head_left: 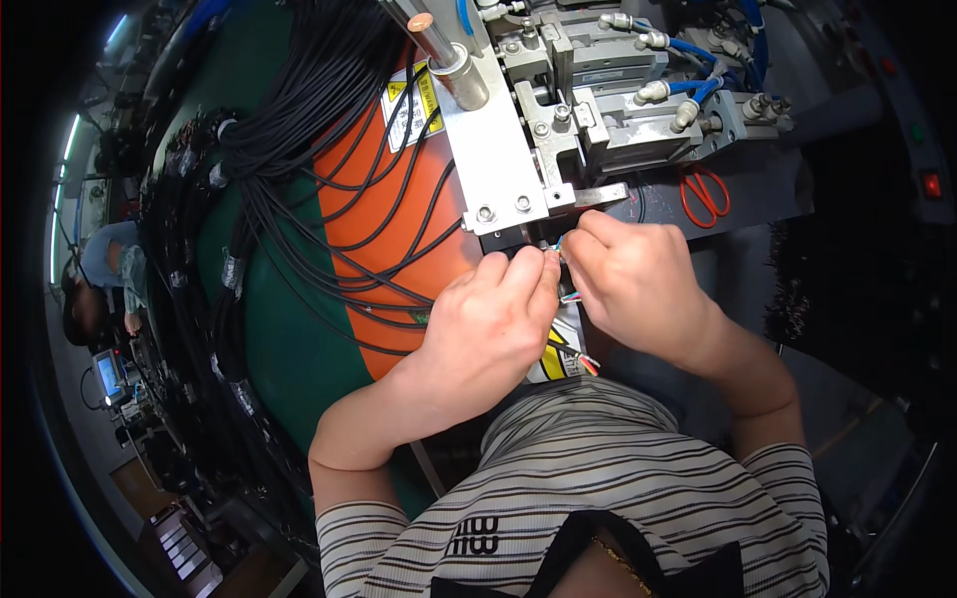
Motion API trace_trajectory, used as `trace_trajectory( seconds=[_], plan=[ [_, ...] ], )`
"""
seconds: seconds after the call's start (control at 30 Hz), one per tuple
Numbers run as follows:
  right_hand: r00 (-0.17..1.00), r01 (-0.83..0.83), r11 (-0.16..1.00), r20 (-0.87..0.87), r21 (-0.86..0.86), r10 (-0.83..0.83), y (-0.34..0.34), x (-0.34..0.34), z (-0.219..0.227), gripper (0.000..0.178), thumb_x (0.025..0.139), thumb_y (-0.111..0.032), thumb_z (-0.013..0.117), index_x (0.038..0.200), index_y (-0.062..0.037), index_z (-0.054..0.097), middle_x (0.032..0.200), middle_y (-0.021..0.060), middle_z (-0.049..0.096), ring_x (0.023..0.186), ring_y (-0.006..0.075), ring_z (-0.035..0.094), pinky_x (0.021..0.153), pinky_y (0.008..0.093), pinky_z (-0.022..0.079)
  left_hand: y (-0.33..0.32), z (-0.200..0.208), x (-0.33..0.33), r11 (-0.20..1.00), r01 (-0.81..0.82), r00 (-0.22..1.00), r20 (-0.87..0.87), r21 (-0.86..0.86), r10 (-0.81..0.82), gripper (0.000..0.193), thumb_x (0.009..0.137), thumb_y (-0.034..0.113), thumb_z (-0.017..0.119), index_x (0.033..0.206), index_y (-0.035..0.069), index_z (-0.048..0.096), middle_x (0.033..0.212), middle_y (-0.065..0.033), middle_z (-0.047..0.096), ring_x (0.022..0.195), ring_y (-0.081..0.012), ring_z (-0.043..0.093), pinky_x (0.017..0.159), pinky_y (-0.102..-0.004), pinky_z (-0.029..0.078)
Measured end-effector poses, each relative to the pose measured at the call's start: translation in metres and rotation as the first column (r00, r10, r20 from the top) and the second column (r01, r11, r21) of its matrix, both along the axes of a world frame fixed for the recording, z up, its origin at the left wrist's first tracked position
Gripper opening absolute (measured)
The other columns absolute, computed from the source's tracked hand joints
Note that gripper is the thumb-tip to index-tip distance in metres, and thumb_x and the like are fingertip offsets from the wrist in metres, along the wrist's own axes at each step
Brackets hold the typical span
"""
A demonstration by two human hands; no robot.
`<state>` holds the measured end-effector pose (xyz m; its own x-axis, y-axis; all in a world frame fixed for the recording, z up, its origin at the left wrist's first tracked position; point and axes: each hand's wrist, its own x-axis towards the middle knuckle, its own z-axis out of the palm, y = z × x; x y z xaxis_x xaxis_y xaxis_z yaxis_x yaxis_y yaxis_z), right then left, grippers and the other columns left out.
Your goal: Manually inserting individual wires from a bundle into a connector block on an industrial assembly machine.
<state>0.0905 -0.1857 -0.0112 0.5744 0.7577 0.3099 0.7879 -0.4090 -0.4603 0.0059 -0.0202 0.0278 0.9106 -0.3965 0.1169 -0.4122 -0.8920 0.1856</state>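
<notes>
In the middle, my left hand (493, 314) and my right hand (638, 284) meet at the front of a metal press fixture (498, 149). Thumb and fingers of each are pinched together over thin coloured wires (558, 246); the wire tips are mostly hidden between the fingertips. More coloured wire ends (571, 297) poke out below, between the two hands. Nearer my body, the stripped end of a black cable (588, 363) hangs loose, its red, white and yellow cores fanned out.
A thick bundle of black cables (299, 100) spreads over the orange and green surface (299, 309) at left. Behind the fixture sit pneumatic cylinders (618, 70) with blue air hoses. Red-handled scissors (705, 196) lie at right. Another person (105, 264) is at the far left.
</notes>
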Motion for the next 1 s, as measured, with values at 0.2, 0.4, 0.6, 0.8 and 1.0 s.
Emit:
trace_trajectory(
  seconds=[0.2,0.4,0.6,0.8,1.0],
  plan=[
    [0.997,0.027,0.987,-0.079,0.158,-0.015,-0.001,0.001,-0.012,0.007,0.079,-0.007,0.068,0.084,-0.0034,0.064,0.079,0.0085,0.061,0.057,0.027,0.061,0.049,0.0359,0.047,0.003,-0.003,0.004,1.0,0.028,0.999,0.042,0.007,-0.028,0.034,0.075,0.006,0.062,0.106,-0.008,0.063,0.088,-0.0084,0.052,0.075,-0.0194,0.055,0.059,-0.0292,0.05],
    [0.993,0.01,0.985,-0.118,0.172,0.011,-0.002,0.007,-0.012,0.005,0.081,-0.005,0.068,0.084,-0.0012,0.066,0.074,0.0085,0.064,0.054,0.0234,0.061,0.047,0.0331,0.046,0.004,-0.002,0.003,1.0,-0.007,1.0,0.017,-0.019,0.008,0.035,0.074,0.006,0.063,0.107,-0.005,0.064,0.089,-0.0087,0.053,0.076,-0.0212,0.056,0.061,-0.032,0.05],
    [0.81,0.091,0.967,-0.583,0.238,0.067,-0.002,0.014,-0.017,0.006,0.082,-0.004,0.066,0.083,0.0024,0.065,0.058,0.0043,0.055,0.047,0.0103,0.052,0.046,0.025,0.04,0.026,-0.019,-0.014,0.953,-0.093,0.991,0.065,-0.287,0.117,0.04,0.067,-0.003,0.065,0.107,-0.001,0.067,0.099,-0.0115,0.059,0.084,-0.0248,0.06,0.066,-0.0353,0.05],
    [0.838,0.115,0.978,-0.545,0.175,-0.001,-0.008,0.007,-0.01,0.008,0.081,-0.001,0.067,0.087,0.0028,0.067,0.064,0.0031,0.056,0.05,0.0043,0.048,0.046,0.0214,0.036,0.032,-0.026,-0.024,0.961,-0.17,0.965,0.161,-0.219,0.207,0.044,0.064,-0.008,0.064,0.107,-0.001,0.068,0.097,-0.0135,0.061,0.089,-0.0267,0.061,0.072,-0.0374,0.05],
    [0.794,0.01,0.898,-0.549,0.44,0.26,-0.007,-0.005,0.001,0.027,0.079,0.004,0.07,0.105,0.0017,0.065,0.089,0.0089,0.065,0.056,0.0104,0.056,0.049,0.0229,0.041,0.026,-0.025,-0.02,0.883,-0.183,0.97,0.066,-0.432,0.234,0.038,0.072,-0.006,0.07,0.109,0.0,0.067,0.087,-0.0117,0.062,0.074,-0.0257,0.062,0.061,-0.0354,0.049]
  ],
)
